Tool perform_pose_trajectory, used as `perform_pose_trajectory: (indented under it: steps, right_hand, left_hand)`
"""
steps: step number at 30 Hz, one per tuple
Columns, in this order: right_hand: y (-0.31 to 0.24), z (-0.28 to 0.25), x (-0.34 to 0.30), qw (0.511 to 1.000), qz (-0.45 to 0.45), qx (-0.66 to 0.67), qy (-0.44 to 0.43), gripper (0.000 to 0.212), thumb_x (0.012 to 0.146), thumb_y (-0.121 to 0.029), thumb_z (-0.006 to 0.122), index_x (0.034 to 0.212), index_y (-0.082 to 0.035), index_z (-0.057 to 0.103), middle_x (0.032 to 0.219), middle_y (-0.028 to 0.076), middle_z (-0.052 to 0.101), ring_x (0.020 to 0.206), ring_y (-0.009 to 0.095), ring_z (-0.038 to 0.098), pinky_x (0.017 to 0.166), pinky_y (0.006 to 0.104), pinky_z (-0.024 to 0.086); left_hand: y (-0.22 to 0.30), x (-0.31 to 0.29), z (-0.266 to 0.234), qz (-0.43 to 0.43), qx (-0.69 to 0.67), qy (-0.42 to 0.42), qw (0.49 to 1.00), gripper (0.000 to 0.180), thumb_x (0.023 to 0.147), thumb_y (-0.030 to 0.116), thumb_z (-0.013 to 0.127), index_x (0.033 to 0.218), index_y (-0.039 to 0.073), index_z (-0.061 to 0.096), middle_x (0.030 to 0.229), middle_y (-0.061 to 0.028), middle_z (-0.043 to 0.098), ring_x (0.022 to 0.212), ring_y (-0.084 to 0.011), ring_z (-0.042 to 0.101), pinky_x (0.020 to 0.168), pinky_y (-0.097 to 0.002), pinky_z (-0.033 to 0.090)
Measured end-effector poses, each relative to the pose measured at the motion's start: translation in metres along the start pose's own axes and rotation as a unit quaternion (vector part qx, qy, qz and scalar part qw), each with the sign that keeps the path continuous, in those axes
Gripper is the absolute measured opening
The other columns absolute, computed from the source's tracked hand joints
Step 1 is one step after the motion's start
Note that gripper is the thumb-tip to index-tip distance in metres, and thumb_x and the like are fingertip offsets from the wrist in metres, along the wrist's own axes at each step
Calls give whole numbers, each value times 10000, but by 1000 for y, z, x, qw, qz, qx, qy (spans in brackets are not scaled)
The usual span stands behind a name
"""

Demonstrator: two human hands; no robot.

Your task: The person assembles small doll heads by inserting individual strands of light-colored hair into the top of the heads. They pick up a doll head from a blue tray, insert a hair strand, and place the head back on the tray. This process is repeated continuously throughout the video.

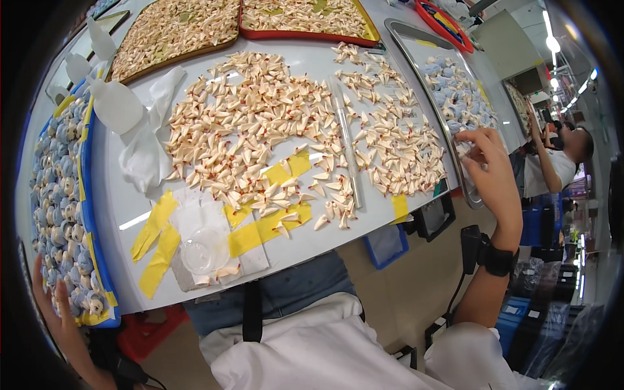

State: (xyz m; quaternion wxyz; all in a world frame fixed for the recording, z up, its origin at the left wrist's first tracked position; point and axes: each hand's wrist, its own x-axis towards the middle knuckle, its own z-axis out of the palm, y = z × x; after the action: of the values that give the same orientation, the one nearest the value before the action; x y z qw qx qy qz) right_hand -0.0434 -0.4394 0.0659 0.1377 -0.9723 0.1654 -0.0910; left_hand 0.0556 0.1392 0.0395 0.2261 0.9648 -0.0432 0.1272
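My left hand (65, 325) is at the lower left beside a blue tray (97, 273) packed with small blue-and-white doll-like heads (62, 195). Its fingers are spread, and nothing shows in them. On the right, my right hand (492, 170) reaches over the near end of a metal tray (448, 123) that holds similar blue-and-white pieces (458, 91). Thumb and forefinger are curled but apart, next to a small pale piece at the tray's edge; whether they touch it I cannot tell. Between my hands, many cream pointed pieces with red tips (227, 130) lie spread over the white table (146, 221).
A clear ruler-like strip (348, 149) divides the cream pieces. Two trays (175, 39) of them stand at the far side. White bottles (117, 107), a white cloth (146, 156), yellow tape (159, 260) and a clear cup (205, 252) are on the left. A red basket (445, 26) stands far right.
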Motion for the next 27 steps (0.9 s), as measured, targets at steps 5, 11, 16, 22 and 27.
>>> perform_pose_trajectory:
  steps: [5,11,16,22,27]
  right_hand:
    - [-32,-4,4,998,-45,23,44,329,693,50,510,1007,-41,552,946,99,535,839,213,530,738,276,429]
    - [-67,25,25,987,-143,60,-34,233,682,15,570,913,-18,569,901,105,568,820,201,562,705,282,444]
    - [-64,36,31,993,-41,102,-41,133,674,1,599,804,21,575,726,103,585,678,190,582,641,276,450]
    - [-64,40,36,992,-99,71,32,82,690,-7,589,766,20,573,702,87,574,618,152,532,594,254,416]
    - [-66,33,26,990,-94,70,83,102,768,-22,557,862,13,577,760,33,553,724,93,510,680,222,402]
  left_hand:
    - [21,0,19,-12,78,-55,995,456,912,284,414,1300,53,351,1338,-114,350,1275,-235,268,1045,-360,192]
    - [38,23,31,103,142,-55,983,375,923,289,402,1243,97,439,1302,-107,383,1238,-246,318,1013,-390,256]
    - [42,33,54,64,105,-37,992,301,905,196,442,1183,88,482,1245,-89,432,1125,-198,422,862,-286,372]
    - [46,17,15,-65,46,-63,995,242,880,173,483,1086,46,505,1051,-83,504,946,-169,481,768,-268,373]
    - [69,23,26,49,162,-44,985,283,841,175,536,1083,32,509,992,-153,530,922,-289,499,787,-356,379]
